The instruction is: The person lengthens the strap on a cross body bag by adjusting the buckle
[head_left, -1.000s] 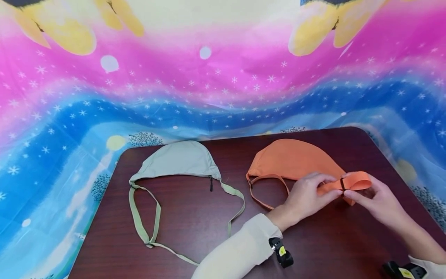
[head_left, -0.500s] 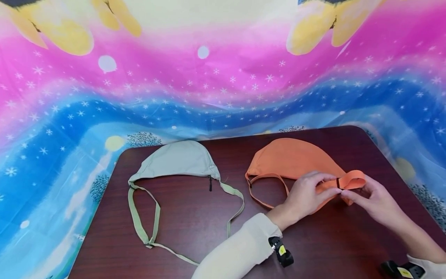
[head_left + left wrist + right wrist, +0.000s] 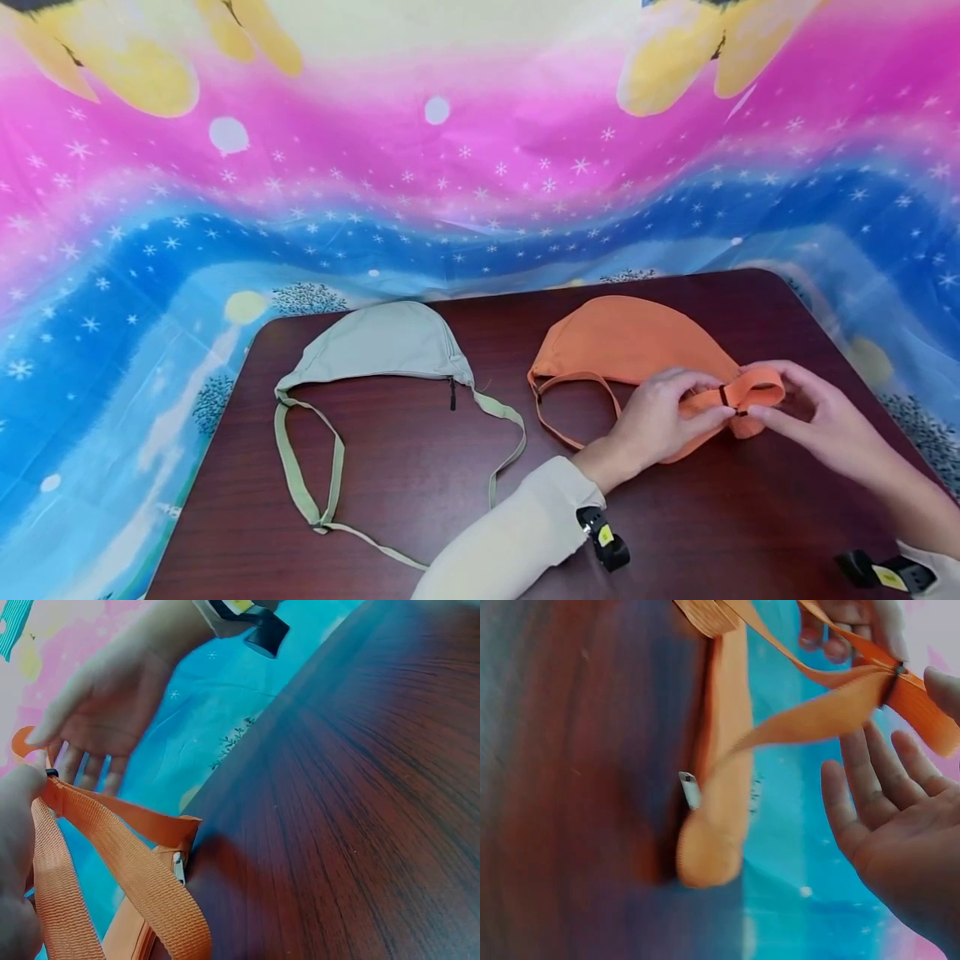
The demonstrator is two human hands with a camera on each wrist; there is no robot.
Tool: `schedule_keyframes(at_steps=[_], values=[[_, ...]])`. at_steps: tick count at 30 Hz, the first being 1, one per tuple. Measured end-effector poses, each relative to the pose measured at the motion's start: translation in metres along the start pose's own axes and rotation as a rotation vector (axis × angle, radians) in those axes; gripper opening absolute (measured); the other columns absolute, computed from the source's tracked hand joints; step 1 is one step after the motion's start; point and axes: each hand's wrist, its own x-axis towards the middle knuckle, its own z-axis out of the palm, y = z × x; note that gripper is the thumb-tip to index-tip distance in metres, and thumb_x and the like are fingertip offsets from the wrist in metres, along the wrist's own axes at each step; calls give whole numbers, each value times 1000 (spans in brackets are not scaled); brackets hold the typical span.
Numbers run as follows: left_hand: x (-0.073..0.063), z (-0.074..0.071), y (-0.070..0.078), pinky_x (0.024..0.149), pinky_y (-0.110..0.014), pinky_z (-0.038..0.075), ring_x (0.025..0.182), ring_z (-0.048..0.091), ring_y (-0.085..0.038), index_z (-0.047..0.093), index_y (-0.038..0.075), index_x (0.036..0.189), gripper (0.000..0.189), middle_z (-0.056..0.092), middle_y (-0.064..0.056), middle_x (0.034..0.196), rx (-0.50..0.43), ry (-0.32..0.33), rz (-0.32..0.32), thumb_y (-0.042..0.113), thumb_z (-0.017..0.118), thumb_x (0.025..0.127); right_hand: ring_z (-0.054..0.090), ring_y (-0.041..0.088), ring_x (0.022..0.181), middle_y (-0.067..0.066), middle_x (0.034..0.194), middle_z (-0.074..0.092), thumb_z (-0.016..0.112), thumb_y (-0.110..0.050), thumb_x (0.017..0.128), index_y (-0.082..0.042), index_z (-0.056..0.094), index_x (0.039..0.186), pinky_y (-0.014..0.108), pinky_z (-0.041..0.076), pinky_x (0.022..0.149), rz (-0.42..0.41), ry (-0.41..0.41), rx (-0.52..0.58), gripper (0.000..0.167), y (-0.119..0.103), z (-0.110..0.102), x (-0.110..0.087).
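In the head view, an orange crescent-shaped bag [image 3: 630, 342] lies at the table's right side, its right end partly behind the hands. My left hand [image 3: 656, 417] pinches its orange strap [image 3: 817, 716] beside a black slider [image 3: 892, 682]. A doubled strap loop [image 3: 765, 386] sticks out past the slider towards my right hand [image 3: 832, 421]. Around that loop, the right hand's thumb and fingers are spread. In the right wrist view these fingers look fairly straight, the thumb close to the loop; contact is hard to tell.
A pale green crescent-shaped bag [image 3: 386, 342] lies on the left of the dark wooden table [image 3: 420, 467], its green strap [image 3: 296, 467] trailing towards the front edge. Behind the table hangs a colourful printed cloth [image 3: 450, 192]. A metal zip pull [image 3: 689, 790] shows on the orange bag.
My right thumb has drawn back from the slider, and the right hand's fingers have spread. The loop has shifted slightly left. My left hand keeps its pinch on the strap.
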Motion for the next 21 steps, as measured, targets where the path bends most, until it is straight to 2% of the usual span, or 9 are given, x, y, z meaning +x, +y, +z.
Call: schedule_keyframes(at_steps=[4, 8, 11, 16, 21], values=[[0, -2, 0, 87, -2, 39, 99, 54, 8, 68, 23, 128, 38, 66, 15, 119, 31, -26, 1, 43, 69, 96, 58, -1, 97, -15, 115, 64, 76, 5, 87, -9, 64, 131, 15, 46, 72, 0, 16, -103, 48, -10, -7, 7], [1, -3, 0, 86, -2, 38, 97, 53, 9, 69, 23, 125, 36, 66, 16, 116, 55, -31, 21, 44, 70, 96, 53, -1, 90, -24, 113, 62, 80, -4, 87, -15, 68, 126, 20, 42, 62, -10, -21, -190, 42, -17, -12, 12], [2, -2, 0, 83, -1, 37, 94, 52, 8, 71, 22, 122, 33, 66, 15, 113, 57, -13, 39, 42, 72, 95, 52, 3, 84, -23, 109, 63, 81, -5, 86, -17, 70, 121, 22, 39, 60, -21, -41, -221, 39, -20, -14, 14], [0, -3, 0, 79, -2, 37, 88, 49, 8, 71, 23, 117, 29, 64, 16, 106, 8, -24, 25, 42, 72, 95, 54, 4, 84, -11, 101, 68, 82, 0, 84, -17, 71, 115, 19, 41, 66, -37, -31, -210, 37, -20, -13, 10], [0, -4, 0, 75, -2, 37, 83, 47, 8, 70, 23, 116, 28, 61, 16, 101, -2, -25, 22, 41, 73, 95, 59, 5, 83, -5, 100, 69, 79, 11, 81, -12, 71, 112, 14, 44, 70, -49, 47, -127, 39, -18, -11, 8]])
